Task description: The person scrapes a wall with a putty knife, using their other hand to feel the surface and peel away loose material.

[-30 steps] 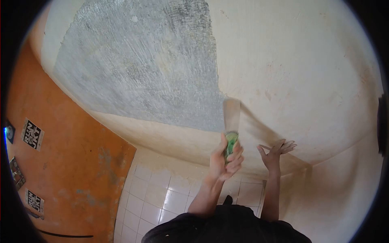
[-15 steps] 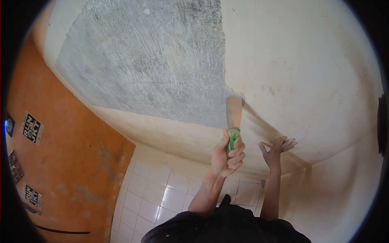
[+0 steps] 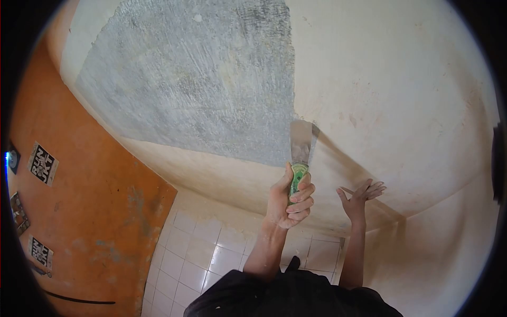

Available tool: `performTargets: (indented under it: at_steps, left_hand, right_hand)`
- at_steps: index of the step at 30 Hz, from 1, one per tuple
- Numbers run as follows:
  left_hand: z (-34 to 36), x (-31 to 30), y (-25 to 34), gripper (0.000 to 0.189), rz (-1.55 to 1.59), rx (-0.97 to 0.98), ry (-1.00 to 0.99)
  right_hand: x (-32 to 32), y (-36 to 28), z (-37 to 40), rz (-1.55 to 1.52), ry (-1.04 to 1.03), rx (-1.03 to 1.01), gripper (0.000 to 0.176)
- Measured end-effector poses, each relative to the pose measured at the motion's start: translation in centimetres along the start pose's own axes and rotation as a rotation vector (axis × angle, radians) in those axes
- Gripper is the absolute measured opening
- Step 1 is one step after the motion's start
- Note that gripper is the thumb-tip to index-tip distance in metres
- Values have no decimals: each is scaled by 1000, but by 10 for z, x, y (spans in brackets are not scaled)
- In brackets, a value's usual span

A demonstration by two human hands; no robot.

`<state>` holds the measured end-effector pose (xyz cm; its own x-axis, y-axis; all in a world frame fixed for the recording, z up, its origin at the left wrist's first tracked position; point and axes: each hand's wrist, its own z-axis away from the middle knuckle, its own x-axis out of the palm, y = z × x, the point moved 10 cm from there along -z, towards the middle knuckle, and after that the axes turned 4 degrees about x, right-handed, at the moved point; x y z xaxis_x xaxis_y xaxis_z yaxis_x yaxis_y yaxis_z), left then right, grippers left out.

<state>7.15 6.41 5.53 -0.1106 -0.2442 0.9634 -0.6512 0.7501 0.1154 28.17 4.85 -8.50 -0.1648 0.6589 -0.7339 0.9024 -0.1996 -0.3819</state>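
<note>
My left hand [image 3: 289,201] is wrapped round the green handle of a putty knife [image 3: 301,141], palm side showing. Its broad metal blade points up along the wall, the tip overlapping the lower right corner of a rough grey patch [image 3: 195,90] in the pale wall coating [image 3: 380,68]. Off to the right, my right hand [image 3: 360,199] rests with fingers spread against the wall, holding nothing. Dust whitens the fingers of the left hand and its wrist.
An orange wall [image 3: 100,195] with stickers [image 3: 43,164] stands at the left. Below lies a white tiled floor [image 3: 198,261]. At the right, the pale wall meets another wall [image 3: 449,238] at a corner.
My left hand and the putty knife have shifted slightly left and the blade looks sharper now. The right hand stays in place on the wall.
</note>
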Motion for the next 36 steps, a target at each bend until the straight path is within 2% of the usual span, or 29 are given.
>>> performTargets:
  at_steps: [2, 4, 7, 11, 13, 16, 19, 22, 25, 26, 28, 31, 33, 35, 36]
  left_hand:
    - [12, -10, -2, 52, 29, -2, 57]
    - [16, -14, -10, 52, 98, -31, 19]
    - [-7, -11, -6, 53, -49, -84, 8]
    - [2, -21, -2, 53, -10, -97, -3]
    - [9, -17, -1, 53, 104, -83, -34]
    - [3, -16, 1, 53, 100, -114, -27]
    - [5, -1, 4, 53, 120, -171, -89]
    - [21, -18, 7, 53, 125, -117, 8]
    - [24, -26, 0, 54, 117, -148, -17]
    - [12, -18, 4, 54, 114, -150, -14]
    - [-30, 4, 22, 54, -227, -60, -48]
    - [-39, 56, 25, 54, -172, -128, -137]
    - [-20, 35, 23, 55, -152, -121, -122]
    - [2, -21, 20, 55, -46, -85, 35]
    - [10, -32, 15, 55, -53, -95, 28]
  right_hand:
    - [0, -4, 10, -1, 8, 8, 119]
    - [-6, -8, 3, 38, 44, -34, 120]
    - [-7, -7, 2, 19, 41, -24, 120]
    - [-1, -6, 7, -5, 7, 18, 121]
    - [-8, -9, 2, 29, 47, -16, 120]
    - [-10, -10, 1, 37, 82, -74, 120]
    - [-6, -6, 2, 15, 28, -15, 119]
    - [-11, -11, 2, 13, 41, -12, 120]
    - [-16, -14, 0, 7, 65, -10, 119]
    - [-14, -14, 0, 3, 66, -7, 119]
    - [-15, -12, 1, 2, 79, -11, 119]
    - [-20, -17, 0, 0, 52, -1, 119]
    - [-17, -12, 0, 12, 55, -2, 119]
    - [-14, -7, 2, 20, 60, 2, 119]
    - [-14, -8, 2, 24, 81, -29, 119]
